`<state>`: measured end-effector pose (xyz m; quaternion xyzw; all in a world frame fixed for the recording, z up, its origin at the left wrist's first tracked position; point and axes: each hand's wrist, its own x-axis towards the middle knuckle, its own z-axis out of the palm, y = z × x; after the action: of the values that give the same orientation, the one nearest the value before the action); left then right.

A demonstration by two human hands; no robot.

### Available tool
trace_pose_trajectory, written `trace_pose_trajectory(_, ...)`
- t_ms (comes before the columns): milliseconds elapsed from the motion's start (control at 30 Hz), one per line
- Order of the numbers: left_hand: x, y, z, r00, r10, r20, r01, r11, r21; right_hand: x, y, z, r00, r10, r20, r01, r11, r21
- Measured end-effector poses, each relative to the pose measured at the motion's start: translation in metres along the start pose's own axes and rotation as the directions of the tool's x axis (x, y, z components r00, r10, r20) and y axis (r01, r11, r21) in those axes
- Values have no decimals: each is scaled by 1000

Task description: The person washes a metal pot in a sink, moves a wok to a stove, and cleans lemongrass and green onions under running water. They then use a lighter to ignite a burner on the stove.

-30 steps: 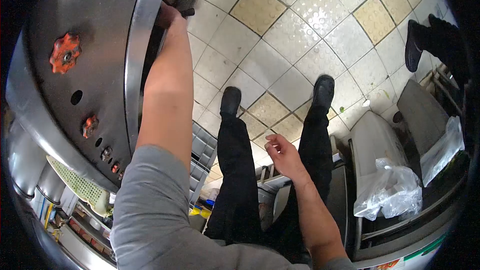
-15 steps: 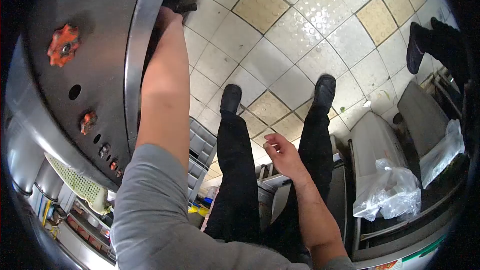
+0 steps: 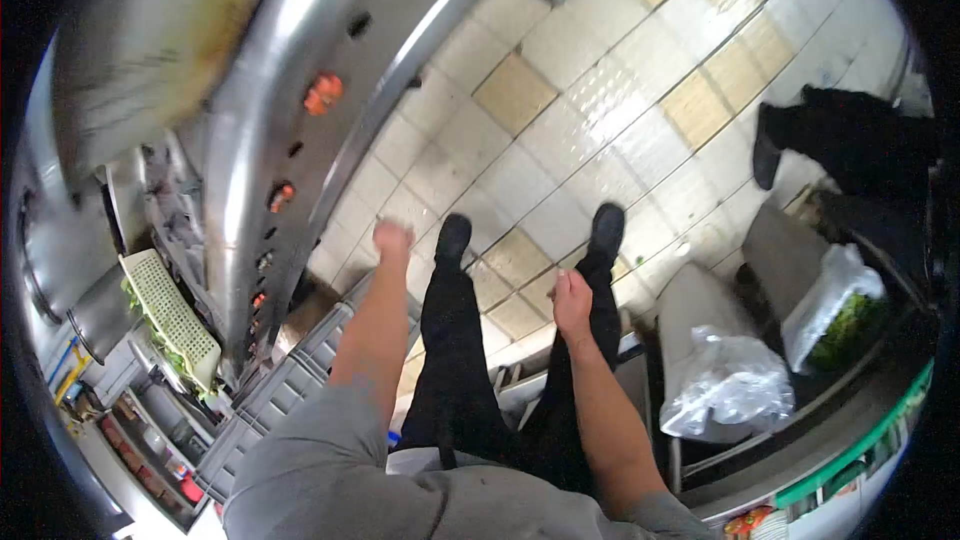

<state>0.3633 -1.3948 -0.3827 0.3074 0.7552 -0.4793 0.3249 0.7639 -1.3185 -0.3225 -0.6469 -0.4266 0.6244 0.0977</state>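
Note:
My left hand [image 3: 393, 238] hangs in the air over the tiled floor, to the right of the steel stove front. Its fingers look curled, though motion blurs them, and I see nothing in them. In front of my right thigh, my right hand [image 3: 572, 302] is loosely closed with the thumb on top, and nothing shows in it. The stove front [image 3: 335, 150] carries red knobs, one of them a red valve knob [image 3: 323, 94]. Neither hand touches anything.
A grey plastic crate [image 3: 300, 350] stands beside my left arm. On the left lies a pale perforated basket [image 3: 172, 315] with greens. Grey bins [image 3: 705, 300] with plastic bags stand at right. Another person's dark-clad leg [image 3: 840, 135] is at upper right. The floor [image 3: 530, 180] looks wet.
My left hand has come out from beneath the stove edge and back toward my body. My right hand has curled more closed. The view has turned, showing more stove top and basket.

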Motion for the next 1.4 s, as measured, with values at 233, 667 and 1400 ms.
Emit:
trace_pose_trajectory(233, -260, -74, -1, 871, -242, -427, -148, 700, -698, -37, -92, -202, 980, -134, -149, 52, 888, -457)
trace_pose_trajectory(667, -374, 55, -465, 598, 228, -768, -782, -40, -621, 132, -567, -359, 837, -547, -2, 524, 803, -285)
trace_pose_trajectory(1400, -342, 249, -1123, 494, 513, -702, -565, -425, -707, 455, -570, -663, 932, 360, -42, -362, 922, -135)
